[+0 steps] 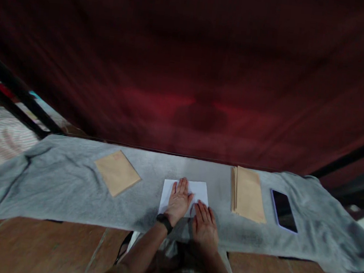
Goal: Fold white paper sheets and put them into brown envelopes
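A white sheet of paper (199,190) lies on the grey cloth in front of me. My left hand (178,200), with a black band on its wrist, rests flat on the paper, fingers stretched out and pointing away from me. At the paper's lower right corner my right hand (205,227) lies with its fingers extended, the fingertips touching the sheet. Neither hand grasps anything. The part of the paper under my left palm is hidden. Whether the sheet is folded, I cannot tell.
A brown envelope (117,174) lies to the left, turned at an angle. To the right sits a stack of brown envelopes (250,194), then a phone (285,211) with a purple edge. Grey cloth (64,184) covers the narrow table. Behind it hangs a dark red curtain (190,67).
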The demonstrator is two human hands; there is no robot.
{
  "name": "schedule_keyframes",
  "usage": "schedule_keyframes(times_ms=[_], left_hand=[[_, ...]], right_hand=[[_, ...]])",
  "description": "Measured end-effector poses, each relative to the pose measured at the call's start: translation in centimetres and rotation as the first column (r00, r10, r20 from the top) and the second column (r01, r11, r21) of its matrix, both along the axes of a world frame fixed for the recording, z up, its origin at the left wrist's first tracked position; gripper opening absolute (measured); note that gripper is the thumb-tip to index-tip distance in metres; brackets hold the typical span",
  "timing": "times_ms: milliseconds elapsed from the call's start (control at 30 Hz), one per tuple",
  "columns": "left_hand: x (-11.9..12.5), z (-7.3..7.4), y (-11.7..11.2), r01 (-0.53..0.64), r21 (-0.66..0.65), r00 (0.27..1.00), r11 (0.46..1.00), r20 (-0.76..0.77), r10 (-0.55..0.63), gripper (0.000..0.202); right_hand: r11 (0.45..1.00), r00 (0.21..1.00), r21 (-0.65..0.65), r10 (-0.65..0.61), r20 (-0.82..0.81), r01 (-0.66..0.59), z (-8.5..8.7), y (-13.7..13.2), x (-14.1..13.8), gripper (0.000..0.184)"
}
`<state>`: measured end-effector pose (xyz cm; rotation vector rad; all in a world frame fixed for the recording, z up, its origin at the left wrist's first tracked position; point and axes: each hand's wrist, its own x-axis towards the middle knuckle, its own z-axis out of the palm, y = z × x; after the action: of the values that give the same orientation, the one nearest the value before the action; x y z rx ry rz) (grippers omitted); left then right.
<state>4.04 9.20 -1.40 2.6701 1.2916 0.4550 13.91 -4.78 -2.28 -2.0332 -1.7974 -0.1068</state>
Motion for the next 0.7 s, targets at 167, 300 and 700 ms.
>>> schedule_keyframes(times_ms=[167,300,700], left_hand=[[-1.5,0.0,-1.2,0.054,0.005,0.998,0.999,-0.009,-0.054,0.062],[-3.3,0.3,-3.1,0.112,-0.012,0.994,0.994,-0.003,-0.112,0.058],[-7.0,1.5,-6.4,0.323,-0.065,0.946,0.944,0.057,-0.320,0.049]], right_hand=[[1.000,1.000,0.024,-0.005,-0.005,0.005,-0.7,0.0,0.2,0.051],[1.000,1.000,0.022,-0.006,0.006,0.006,-1.1,0.0,0.4,0.050],[0.998,0.997,0.060,0.041,-0.064,-0.037,-0.6,1.5,0.8,0.043]])
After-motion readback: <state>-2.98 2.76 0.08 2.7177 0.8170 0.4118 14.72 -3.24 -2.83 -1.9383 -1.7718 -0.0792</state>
